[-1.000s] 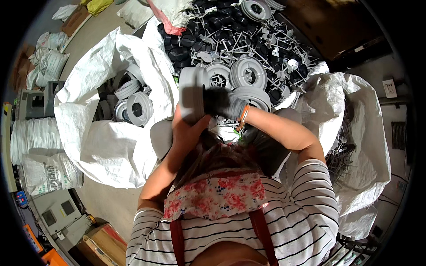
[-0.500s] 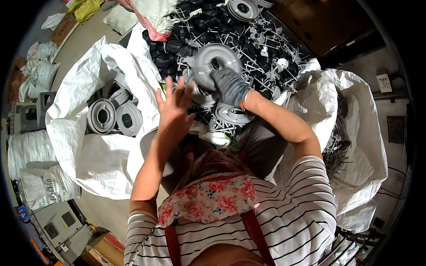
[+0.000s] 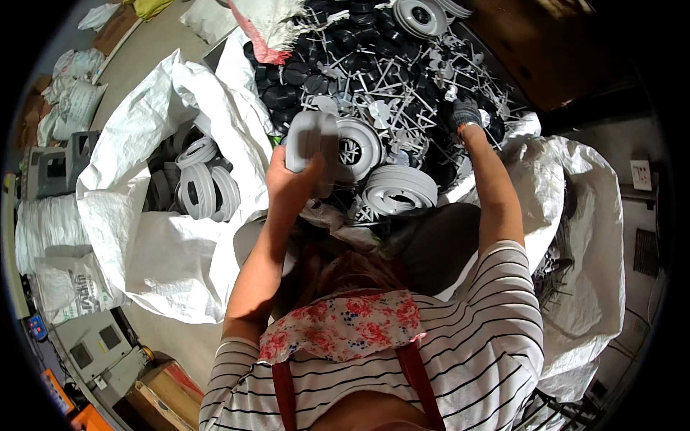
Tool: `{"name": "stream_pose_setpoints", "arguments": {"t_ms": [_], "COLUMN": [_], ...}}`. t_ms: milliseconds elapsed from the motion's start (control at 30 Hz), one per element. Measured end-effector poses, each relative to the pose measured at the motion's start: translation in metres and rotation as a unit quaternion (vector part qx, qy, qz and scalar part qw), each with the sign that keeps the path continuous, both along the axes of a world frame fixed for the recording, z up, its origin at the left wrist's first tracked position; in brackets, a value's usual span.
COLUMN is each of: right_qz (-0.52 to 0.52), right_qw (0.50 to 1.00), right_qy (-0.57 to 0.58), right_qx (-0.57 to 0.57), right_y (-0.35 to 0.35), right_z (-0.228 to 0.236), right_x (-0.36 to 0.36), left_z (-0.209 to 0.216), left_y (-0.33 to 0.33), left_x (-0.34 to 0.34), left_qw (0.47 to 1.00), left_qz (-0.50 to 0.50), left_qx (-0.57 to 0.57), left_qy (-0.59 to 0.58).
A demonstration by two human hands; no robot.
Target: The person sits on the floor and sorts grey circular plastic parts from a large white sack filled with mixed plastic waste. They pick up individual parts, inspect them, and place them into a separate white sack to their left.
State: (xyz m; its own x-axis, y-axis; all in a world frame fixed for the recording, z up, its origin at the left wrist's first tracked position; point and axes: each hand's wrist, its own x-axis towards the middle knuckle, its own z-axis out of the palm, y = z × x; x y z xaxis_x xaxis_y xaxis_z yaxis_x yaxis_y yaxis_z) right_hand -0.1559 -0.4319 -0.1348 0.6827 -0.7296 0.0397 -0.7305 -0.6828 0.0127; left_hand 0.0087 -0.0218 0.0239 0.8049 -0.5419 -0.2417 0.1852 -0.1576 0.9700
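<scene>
My bare left hand [image 3: 289, 185] grips a grey ringed plastic part [image 3: 302, 140], turned on edge and smeared by motion; it may be more than one piece. Close to it, a round grey plastic wheel-like part [image 3: 361, 147] lies over thin sprues, and a grey ribbed ring stack [image 3: 400, 190] sits by my knees. My right hand [image 3: 466, 115], in a grey glove, reaches into the right side of a heap of black round caps [image 3: 280, 95] and grey stemmed sprues [image 3: 392, 108]. Its fingers are dark and partly hidden among the pieces.
At left a white woven sack [image 3: 169, 251] stands open with several grey ring parts [image 3: 205, 190] inside. Another white sack [image 3: 593, 237] at right holds thin grey scraps. More grey rings [image 3: 420, 16] lie at the heap's far edge. A brown box-like panel [image 3: 532, 54] borders the far right.
The grey ringed part has passed from my gloved right hand to my left, which was open before. My right hand has moved right, into the heap.
</scene>
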Motion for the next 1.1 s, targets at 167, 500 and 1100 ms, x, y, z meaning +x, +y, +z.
{"name": "stream_pose_setpoints", "arguments": {"t_ms": [167, 500, 1100], "right_qz": [0.112, 0.428, 0.305], "right_qw": [0.976, 0.808, 0.827], "right_qy": [0.026, -0.304, -0.276], "right_qx": [0.186, 0.267, 0.383], "right_y": [0.077, 0.267, 0.330], "right_z": [0.081, 0.184, 0.208], "right_x": [0.056, 0.076, 0.051], "left_z": [0.005, 0.010, 0.042], "left_y": [0.008, 0.041, 0.092], "left_x": [0.013, -0.013, -0.036], "left_qw": [0.995, 0.968, 0.978], "left_qz": [0.033, -0.080, -0.061], "left_qx": [-0.078, -0.198, -0.071], "left_qy": [0.043, 0.129, 0.185]}}
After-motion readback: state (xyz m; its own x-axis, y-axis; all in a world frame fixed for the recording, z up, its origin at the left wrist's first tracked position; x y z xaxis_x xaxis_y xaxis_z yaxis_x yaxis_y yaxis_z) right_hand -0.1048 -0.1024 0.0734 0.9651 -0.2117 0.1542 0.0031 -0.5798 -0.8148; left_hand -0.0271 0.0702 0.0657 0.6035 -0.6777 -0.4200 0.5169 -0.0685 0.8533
